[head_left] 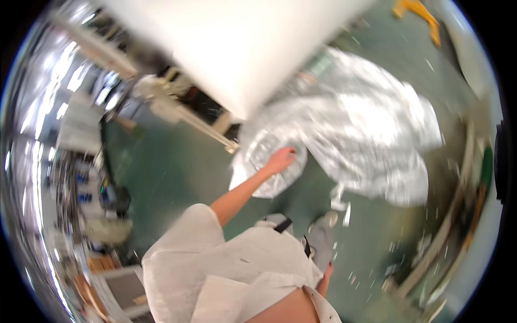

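Observation:
A large crumpled sheet of silvery, see-through plastic (371, 116) lies spread over the green floor ahead of me. My left hand (281, 160) reaches out to its near left end, fingers curled on a bunched fold of the plastic. Motion blur softens the grip. Low beside my leg hangs my right hand (326, 273), partly hidden by my body, and its fingers are not clear enough to read. A large smooth white surface (231, 43) juts over the far side of the sheet.
Left of the sheet stands a beige machine frame (177, 107). A yellow metal leg (423, 16) shows at the far right. Along the right edge run long boards (444, 231), and small white scraps (339, 202) lie by my shoes (322, 231). Cluttered shelving (75, 188) fills the left.

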Available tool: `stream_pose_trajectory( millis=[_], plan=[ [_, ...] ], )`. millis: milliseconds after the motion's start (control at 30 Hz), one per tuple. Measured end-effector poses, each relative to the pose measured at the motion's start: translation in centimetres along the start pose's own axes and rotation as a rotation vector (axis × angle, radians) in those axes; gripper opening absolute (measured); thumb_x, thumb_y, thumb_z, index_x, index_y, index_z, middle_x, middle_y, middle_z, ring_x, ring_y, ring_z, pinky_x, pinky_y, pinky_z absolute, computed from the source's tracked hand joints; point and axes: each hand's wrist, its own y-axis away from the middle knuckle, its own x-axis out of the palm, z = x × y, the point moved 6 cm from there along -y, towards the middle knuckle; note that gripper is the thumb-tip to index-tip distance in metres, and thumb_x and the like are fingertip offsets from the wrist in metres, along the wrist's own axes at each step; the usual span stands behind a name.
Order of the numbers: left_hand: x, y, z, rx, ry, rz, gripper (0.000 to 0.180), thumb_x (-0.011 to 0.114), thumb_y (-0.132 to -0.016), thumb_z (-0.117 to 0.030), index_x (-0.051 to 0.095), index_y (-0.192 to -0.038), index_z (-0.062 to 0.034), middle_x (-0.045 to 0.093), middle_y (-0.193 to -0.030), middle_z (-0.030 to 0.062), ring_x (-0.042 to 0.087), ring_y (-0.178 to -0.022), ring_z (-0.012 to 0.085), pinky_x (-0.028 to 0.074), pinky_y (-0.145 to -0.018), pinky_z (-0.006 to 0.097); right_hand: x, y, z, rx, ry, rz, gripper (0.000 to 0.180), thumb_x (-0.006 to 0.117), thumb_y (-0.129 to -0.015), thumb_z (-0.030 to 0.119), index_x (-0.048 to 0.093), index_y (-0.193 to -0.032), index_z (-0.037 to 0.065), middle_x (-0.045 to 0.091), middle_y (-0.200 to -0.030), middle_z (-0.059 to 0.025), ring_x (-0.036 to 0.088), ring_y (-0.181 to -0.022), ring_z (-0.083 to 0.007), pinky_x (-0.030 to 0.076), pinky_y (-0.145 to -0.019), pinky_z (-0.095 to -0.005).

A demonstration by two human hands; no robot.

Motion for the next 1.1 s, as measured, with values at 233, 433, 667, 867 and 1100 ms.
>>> stream_pose_trajectory(
  millis=[233, 433, 667, 867, 1100],
  plan=[
    [-3.8, 0.8, -6.8, -0.114, 0.004, -0.248, 0.031, 0.056, -0.09, -0.027, 0.058, -0.111, -0.0053, 0.061, -0.109, 0.0152, 0.056, -0.107, 0.0321, 0.045, -0.091, 0.04, -13.4, -22.2, 8.5, 0.163, -0.057, 0.111, 0.013, 0.059, -0.081, 0.015, 0.059, -0.084, 0.003, 0.065, -0.072, -0.0116, 0.057, -0.049, -0.0172, 0.045, -0.039, -0.0292],
    [-1.1, 8.2, -5.2, -0.346, -0.038, -0.32, 0.032, 0.058, -0.089, -0.023, 0.053, -0.116, -0.0062, 0.057, -0.117, 0.0153, 0.052, -0.112, 0.0343, 0.043, -0.095, 0.04, -13.6, -28.9, 29.2, -0.093, -0.128, 0.138, 0.021, 0.057, -0.084, 0.017, 0.052, -0.101, 0.007, 0.06, -0.067, -0.0101, 0.059, -0.053, -0.0178, 0.045, -0.041, -0.0275],
    [-6.8, 6.6, -4.7, -0.219, -0.03, -0.698, 0.042, 0.06, -0.087, -0.017, 0.047, -0.124, -0.0038, 0.049, -0.129, 0.016, 0.044, -0.121, 0.0352, 0.039, -0.101, 0.041, 2.1, -26.8, 36.0, -0.264, 0.123, 0.342, 0.023, 0.057, -0.087, 0.018, 0.056, -0.107, 0.005, 0.063, -0.074, -0.0115, 0.063, -0.062, -0.0201, 0.05, -0.049, -0.0285],
    [-14.3, 5.3, -0.4, -0.205, -0.086, -0.845, 0.049, 0.061, -0.088, -0.018, 0.044, -0.13, 0.0002, 0.047, -0.131, 0.021, 0.043, -0.124, 0.0367, 0.037, -0.104, 0.041, 19.7, -21.2, 32.9, -0.444, 0.486, 0.726, 0.017, 0.06, -0.087, 0.014, 0.062, -0.094, -0.002, 0.064, -0.072, -0.0103, 0.062, -0.058, -0.02, 0.051, -0.051, -0.0305],
    [-14.5, 4.6, 1.7, -0.154, 0.054, -0.693, 0.045, 0.062, -0.087, -0.021, 0.048, -0.125, -0.0035, 0.049, -0.131, 0.017, 0.047, -0.121, 0.0351, 0.04, -0.1, 0.04, 23.5, -23.7, 32.6, -0.309, 0.331, 0.612, 0.027, 0.066, -0.079, 0.021, 0.066, -0.094, -0.001, 0.067, -0.071, -0.0112, 0.065, -0.06, -0.0162, 0.052, -0.054, -0.031]
  ],
)
